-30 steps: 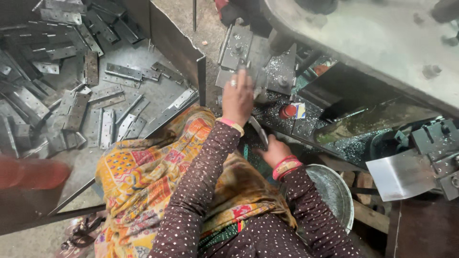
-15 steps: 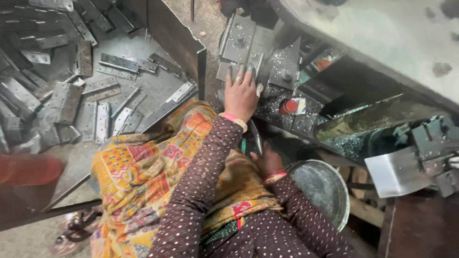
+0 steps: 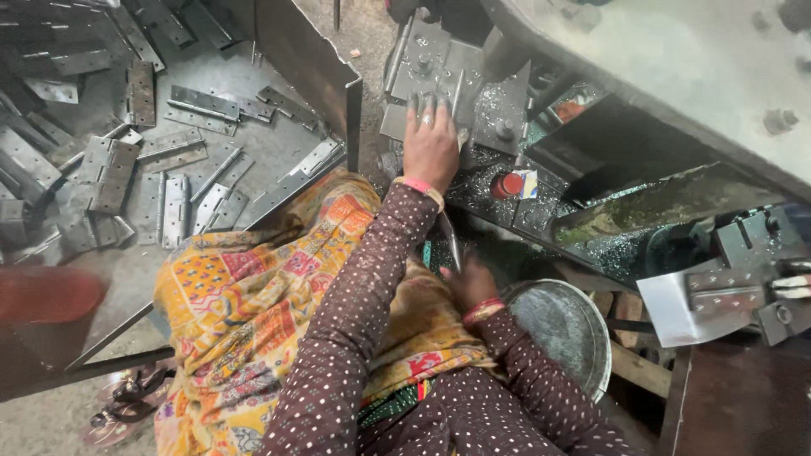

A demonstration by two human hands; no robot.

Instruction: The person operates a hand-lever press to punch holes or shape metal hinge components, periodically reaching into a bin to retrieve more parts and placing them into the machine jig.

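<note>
Grey steel fills the view: a machine bed (image 3: 473,93) strewn with bright swarf, and a loose heap of hinges (image 3: 127,160) on the floor to the left. The left hand (image 3: 431,148) is stretched forward and laid flat, palm down, on a hinge plate (image 3: 422,80) on the bed; its fingers (image 3: 422,105) are spread over the plate's near edge rather than closed around it. The plate lies directly ahead of that hand, touching it, with its long axis seen running roughly away from the body.

The right hand (image 3: 469,283) is held low, close to the lap and beside a round metal pan (image 3: 566,333). A thin metal rod (image 3: 449,241) rises from it toward the bed. That hand appears closed on the rod's lower end, though the grip itself is in shadow and cannot be told for sure.

The left hand is the nearer to the plate; the right is well short of it. A red-capped pot (image 3: 507,184) stands on the bed between them.
</note>
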